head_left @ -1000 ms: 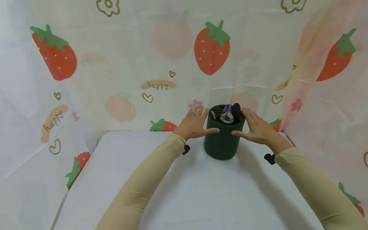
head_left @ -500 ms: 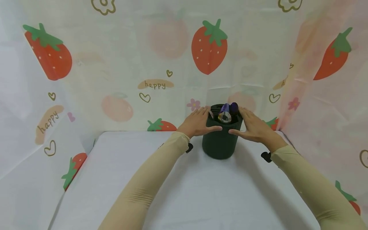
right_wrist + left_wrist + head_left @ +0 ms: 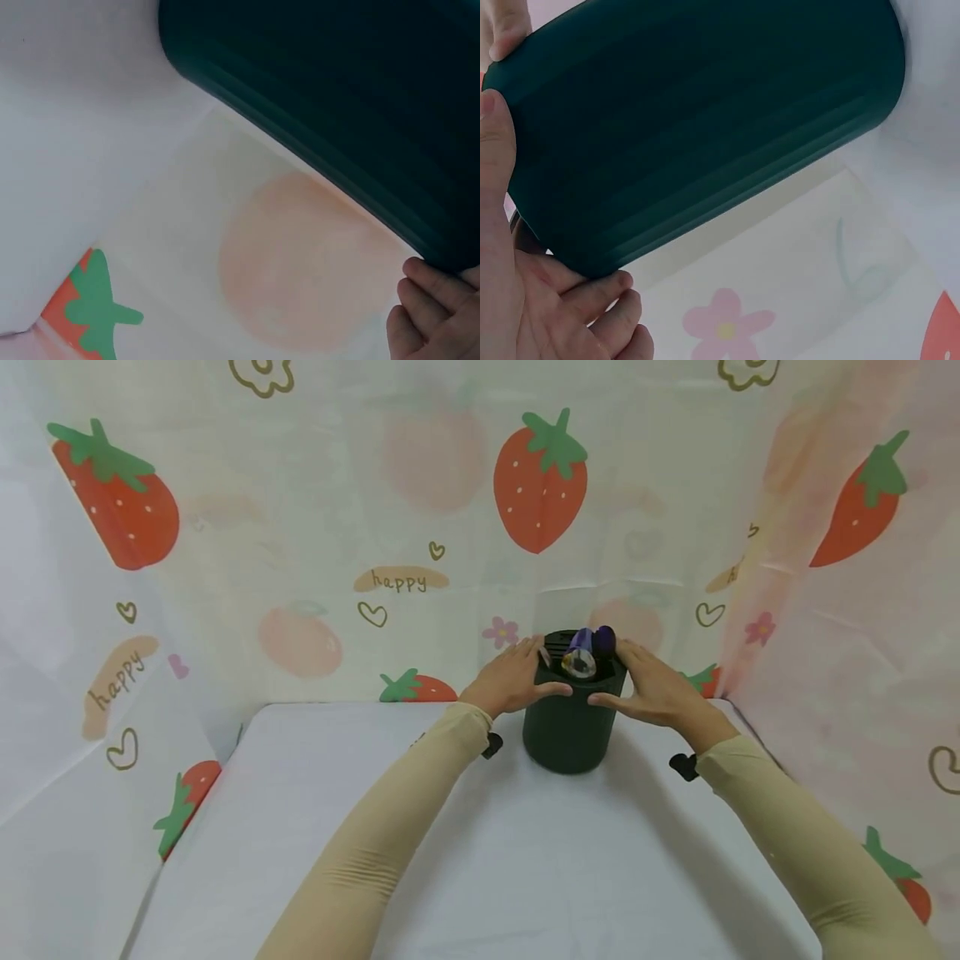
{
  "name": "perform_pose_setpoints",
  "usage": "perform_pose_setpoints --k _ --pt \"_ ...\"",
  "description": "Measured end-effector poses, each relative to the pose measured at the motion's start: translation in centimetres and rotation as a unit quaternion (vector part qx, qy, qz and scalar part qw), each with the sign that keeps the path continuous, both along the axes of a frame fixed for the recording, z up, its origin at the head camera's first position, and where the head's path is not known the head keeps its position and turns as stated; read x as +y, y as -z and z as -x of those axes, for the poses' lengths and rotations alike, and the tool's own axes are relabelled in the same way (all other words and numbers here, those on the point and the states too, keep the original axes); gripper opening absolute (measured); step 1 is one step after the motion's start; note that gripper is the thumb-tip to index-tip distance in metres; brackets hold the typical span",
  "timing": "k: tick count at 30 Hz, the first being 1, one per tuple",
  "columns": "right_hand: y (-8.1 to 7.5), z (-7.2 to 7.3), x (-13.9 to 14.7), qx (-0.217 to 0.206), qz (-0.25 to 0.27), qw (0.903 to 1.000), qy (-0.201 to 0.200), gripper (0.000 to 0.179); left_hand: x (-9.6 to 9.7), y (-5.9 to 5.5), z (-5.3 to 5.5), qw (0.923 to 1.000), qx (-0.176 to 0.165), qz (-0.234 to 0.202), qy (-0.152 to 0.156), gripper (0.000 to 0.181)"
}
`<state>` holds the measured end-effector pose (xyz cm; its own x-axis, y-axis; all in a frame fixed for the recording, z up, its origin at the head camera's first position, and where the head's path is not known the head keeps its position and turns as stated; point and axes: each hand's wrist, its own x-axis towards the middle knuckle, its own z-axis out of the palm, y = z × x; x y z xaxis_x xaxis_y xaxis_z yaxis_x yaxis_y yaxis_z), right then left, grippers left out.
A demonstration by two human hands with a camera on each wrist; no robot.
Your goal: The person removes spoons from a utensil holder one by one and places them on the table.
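Note:
A dark green pen holder (image 3: 567,739), shaped like a tall cylinder, stands upright on the white table. Inside it are a purple item (image 3: 581,641) with a clear rounded end, a dark purple rounded piece (image 3: 603,639) and a pale slim tip at the left; their kinds are unclear. My left hand (image 3: 512,681) holds the upper left of the holder, thumb across the front and fingers at the side. From the right, my right hand (image 3: 662,689) grips the rim likewise. The left wrist view shows the holder's smooth wall (image 3: 705,127) between thumb and fingers.
The white-covered table (image 3: 480,868) ends just behind the holder. A curtain with strawberry prints (image 3: 540,485) hangs close behind and along both sides. Each wrist carries a small black device, such as the one at the right wrist (image 3: 683,767).
My left hand has moved right and its fingers have come against the holder's side. My right hand has closed in slightly from the right. The holder stays put while the head view shifts slightly.

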<state>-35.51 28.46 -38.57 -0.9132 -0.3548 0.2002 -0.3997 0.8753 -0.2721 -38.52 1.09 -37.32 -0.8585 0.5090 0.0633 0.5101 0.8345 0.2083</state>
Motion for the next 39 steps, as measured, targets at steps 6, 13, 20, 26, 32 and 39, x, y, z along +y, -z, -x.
perform_pose_setpoints --k 6,13,20,26,32,39 --pt "0.5 0.1 -0.7 0.006 0.009 0.9999 0.011 0.115 -0.7 0.3 0.1 0.9999 -0.011 -0.003 0.002 0.109" --pt "0.5 0.0 -1.9 0.017 0.031 0.9994 0.007 0.115 -2.0 -0.1 -0.1 0.9997 -0.018 -0.012 0.009 0.108" --pt "0.3 0.1 -3.3 0.022 0.052 0.9984 -0.002 0.117 -3.5 -0.5 -0.4 0.9996 -0.019 -0.019 0.006 0.104" --pt "0.6 0.1 -4.8 0.017 0.059 0.9981 -0.009 0.12 -5.0 -0.4 -0.4 0.9996 -0.026 -0.01 0.004 0.104" --pt "1.0 0.1 -6.7 0.02 0.061 0.9978 -0.018 0.123 -7.0 -0.6 -0.7 0.9997 -0.026 0.0 -0.004 0.104" --pt "1.2 0.0 -9.3 0.016 0.073 0.9969 -0.027 0.124 -9.8 -0.6 -1.2 0.9995 -0.026 -0.005 -0.018 0.108"
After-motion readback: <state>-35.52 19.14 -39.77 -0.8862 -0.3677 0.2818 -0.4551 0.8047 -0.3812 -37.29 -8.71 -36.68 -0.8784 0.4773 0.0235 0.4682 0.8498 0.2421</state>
